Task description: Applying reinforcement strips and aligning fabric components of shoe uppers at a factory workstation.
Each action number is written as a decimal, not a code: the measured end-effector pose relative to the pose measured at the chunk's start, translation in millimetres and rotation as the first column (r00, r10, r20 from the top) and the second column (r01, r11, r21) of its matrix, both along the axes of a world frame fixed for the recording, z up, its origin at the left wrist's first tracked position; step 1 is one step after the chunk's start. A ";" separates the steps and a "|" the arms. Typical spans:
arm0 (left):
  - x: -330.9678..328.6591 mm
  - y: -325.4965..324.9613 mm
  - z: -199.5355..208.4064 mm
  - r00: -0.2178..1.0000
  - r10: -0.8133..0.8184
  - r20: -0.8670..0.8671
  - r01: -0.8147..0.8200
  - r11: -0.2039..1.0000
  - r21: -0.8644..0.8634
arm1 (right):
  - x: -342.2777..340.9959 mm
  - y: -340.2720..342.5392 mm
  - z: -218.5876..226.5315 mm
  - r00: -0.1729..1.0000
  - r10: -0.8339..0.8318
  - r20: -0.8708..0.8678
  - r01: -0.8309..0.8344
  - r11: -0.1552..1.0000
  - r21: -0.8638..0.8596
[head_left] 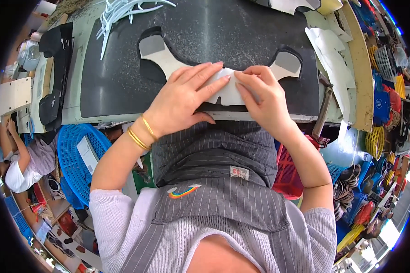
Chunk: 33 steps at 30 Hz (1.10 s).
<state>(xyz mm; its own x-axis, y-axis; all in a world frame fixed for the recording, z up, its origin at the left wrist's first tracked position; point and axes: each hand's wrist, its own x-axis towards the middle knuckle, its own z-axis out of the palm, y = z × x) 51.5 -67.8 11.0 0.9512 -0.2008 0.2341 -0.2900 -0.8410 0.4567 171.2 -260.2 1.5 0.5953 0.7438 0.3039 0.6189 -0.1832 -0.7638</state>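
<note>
A curved, cut piece of cream material (165, 58) with black edges and grey patches at both ends lies on the black work mat (118, 91). Over its middle, at the front, is a small white piece (224, 93) with a dark notch in its lower edge. My left hand (182, 98) rests on this middle part, fingers stretched out flat and thumb toward the table edge. Close beside it, my right hand (266, 100) has its thumb and bent fingers closed in a pinch at the white piece's right side. The fingers partly cover both pieces.
Pale blue strips (123, 13) lie at the far left of the mat. Black cut pieces (54, 82) are further left. White sheets (328, 50) and a hammer (324, 107) lie right. Below stand a blue basket (70, 157) and a red basket (288, 175). Another person (29, 168) works at left.
</note>
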 end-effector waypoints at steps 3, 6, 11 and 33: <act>-3.0 -7.9 3.3 0.997 0.078 0.002 -0.077 0.987 0.138 | -3.1 -1.9 4.6 0.896 -0.033 0.442 0.101 0.986 -0.130; -4.8 -6.5 0.8 0.995 0.096 0.000 -0.096 0.995 -0.005 | 3.4 -1.4 -5.2 0.862 0.057 0.504 -0.047 0.998 -0.034; 1.9 -0.4 29.7 0.977 0.141 -0.162 -0.178 0.953 -0.246 | -3.2 0.8 23.0 0.928 0.238 0.287 -0.220 0.971 -0.094; 14.4 -9.7 28.8 0.948 0.312 -0.059 -0.300 0.942 0.148 | -8.7 21.9 18.3 0.885 -0.016 0.464 0.093 0.985 -0.144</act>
<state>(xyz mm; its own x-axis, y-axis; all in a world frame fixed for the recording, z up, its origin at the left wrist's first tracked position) 65.9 -77.5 39.8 0.9862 0.0785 0.1458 0.0239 -0.9387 0.3438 162.5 -238.3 19.9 0.4576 0.7754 0.4352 0.8788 -0.3202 -0.3537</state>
